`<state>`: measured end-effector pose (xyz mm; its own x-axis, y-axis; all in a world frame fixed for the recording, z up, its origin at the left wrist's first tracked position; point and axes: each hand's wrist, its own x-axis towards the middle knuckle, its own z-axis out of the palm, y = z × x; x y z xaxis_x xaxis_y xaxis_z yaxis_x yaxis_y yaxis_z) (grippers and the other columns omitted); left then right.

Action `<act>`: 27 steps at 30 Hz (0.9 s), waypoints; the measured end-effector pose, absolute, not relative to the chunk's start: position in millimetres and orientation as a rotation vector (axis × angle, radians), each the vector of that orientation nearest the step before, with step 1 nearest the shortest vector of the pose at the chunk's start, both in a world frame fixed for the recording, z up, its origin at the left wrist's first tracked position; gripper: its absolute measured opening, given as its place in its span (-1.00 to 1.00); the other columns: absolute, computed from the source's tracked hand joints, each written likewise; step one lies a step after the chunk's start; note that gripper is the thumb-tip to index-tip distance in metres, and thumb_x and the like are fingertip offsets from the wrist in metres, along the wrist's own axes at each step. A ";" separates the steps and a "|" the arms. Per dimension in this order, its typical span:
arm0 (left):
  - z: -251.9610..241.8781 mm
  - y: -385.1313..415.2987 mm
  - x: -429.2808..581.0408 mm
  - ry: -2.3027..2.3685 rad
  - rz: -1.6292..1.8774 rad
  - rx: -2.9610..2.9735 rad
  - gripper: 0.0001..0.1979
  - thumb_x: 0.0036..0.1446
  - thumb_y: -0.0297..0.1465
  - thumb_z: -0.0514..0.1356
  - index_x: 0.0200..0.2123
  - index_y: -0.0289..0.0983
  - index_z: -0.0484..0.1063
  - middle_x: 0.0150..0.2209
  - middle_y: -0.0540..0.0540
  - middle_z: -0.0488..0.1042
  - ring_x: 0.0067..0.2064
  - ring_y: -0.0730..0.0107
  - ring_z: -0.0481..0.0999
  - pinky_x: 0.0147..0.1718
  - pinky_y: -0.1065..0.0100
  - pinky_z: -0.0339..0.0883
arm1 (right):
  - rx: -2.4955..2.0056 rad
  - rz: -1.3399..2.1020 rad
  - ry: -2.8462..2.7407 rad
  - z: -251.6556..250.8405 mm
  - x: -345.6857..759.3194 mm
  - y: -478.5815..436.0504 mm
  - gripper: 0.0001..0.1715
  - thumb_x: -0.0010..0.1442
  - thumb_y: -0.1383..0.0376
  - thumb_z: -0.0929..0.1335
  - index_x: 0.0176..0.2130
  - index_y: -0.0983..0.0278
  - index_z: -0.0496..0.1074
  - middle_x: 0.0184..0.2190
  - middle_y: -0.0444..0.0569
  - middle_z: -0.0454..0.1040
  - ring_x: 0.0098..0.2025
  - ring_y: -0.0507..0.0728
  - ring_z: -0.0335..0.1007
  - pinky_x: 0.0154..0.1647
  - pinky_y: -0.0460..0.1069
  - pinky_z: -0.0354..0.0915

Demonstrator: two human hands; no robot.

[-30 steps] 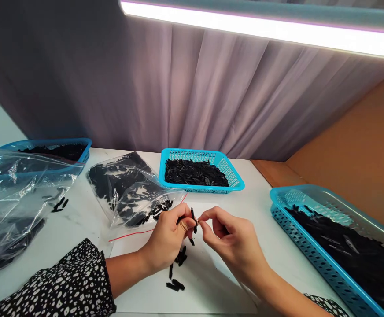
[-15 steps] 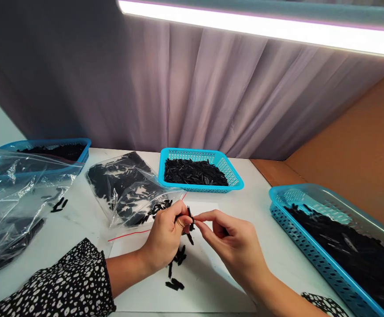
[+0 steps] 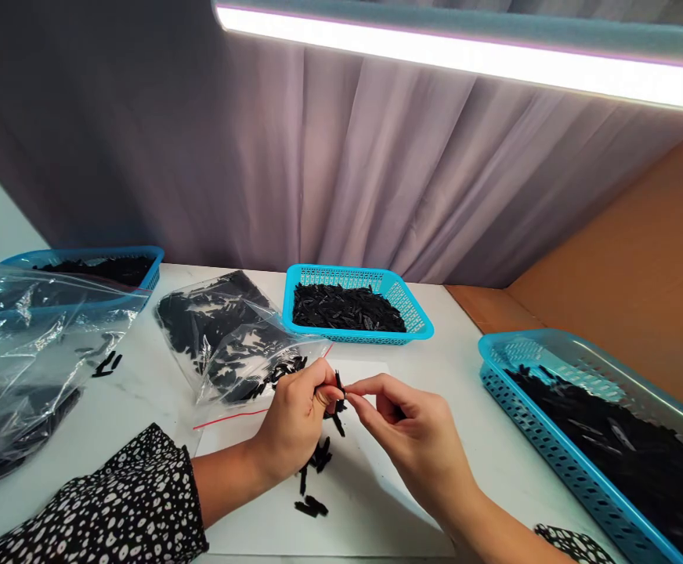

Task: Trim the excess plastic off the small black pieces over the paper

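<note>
My left hand (image 3: 298, 419) pinches a small black piece (image 3: 339, 384) between thumb and fingers, above a white sheet (image 3: 377, 509). From the right, my right hand (image 3: 417, 427) touches the same piece with thumb and index fingertip pressed together. Several loose black pieces (image 3: 312, 507) lie on the sheet below my left hand. Just behind that hand, a clear zip bag (image 3: 224, 329) with a red seal line holds many black pieces, some of them at its mouth.
Blue baskets of black pieces stand at the back middle (image 3: 415, 333), right (image 3: 553, 446) and back left (image 3: 154, 270). Another clear bag (image 3: 41, 345) lies at the left. A bright lamp (image 3: 464, 55) hangs overhead before a grey curtain (image 3: 377, 172).
Both hands keep nearly the same pose around the piece. The view has shifted very slightly.
</note>
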<state>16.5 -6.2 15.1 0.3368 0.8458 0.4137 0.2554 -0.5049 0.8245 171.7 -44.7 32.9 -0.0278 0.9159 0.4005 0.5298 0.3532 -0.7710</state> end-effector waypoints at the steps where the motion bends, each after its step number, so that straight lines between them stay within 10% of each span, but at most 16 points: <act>1: 15.1 -5.9 16.4 0.953 1.179 1.987 -0.76 0.22 -0.47 0.02 -0.51 -0.21 0.15 -0.60 0.11 0.25 -0.56 0.53 0.22 -0.54 0.49 0.08 | -1.303 0.501 -1.695 33.4 171.3 -45.2 -0.76 0.19 0.26 0.33 -0.41 0.29 0.55 -0.71 -0.30 -0.02 -0.66 -0.02 -0.12 -0.66 -0.10 -0.09; 12: 20.2 -7.9 18.1 0.939 1.039 1.990 -0.79 0.16 -0.49 -0.01 -0.53 -0.21 0.13 -0.58 0.10 0.20 -0.52 0.50 0.19 -0.53 0.45 0.06 | -1.370 0.334 -1.776 30.8 168.0 -43.6 -0.87 0.08 0.38 0.28 -0.49 0.24 0.32 -0.70 -0.33 -0.02 -0.68 -0.05 -0.12 -0.69 -0.14 -0.07; 27: 19.9 -4.7 19.5 0.762 0.840 1.323 -0.52 0.10 0.05 0.17 -0.49 -0.24 0.20 -0.61 0.11 0.24 -0.63 0.62 0.08 -0.67 0.51 -0.05 | -1.230 0.491 -1.894 46.5 185.9 -38.2 -0.94 0.11 0.35 0.31 -0.41 0.24 0.39 -0.66 -0.31 -0.01 -0.64 -0.04 -0.12 -0.66 -0.13 -0.06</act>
<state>19.5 -4.7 19.9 0.5044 0.8635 -0.0024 -0.0864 0.0532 0.9948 185.9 -38.2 46.5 -0.2006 0.8872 0.4156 0.5733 0.4503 -0.6846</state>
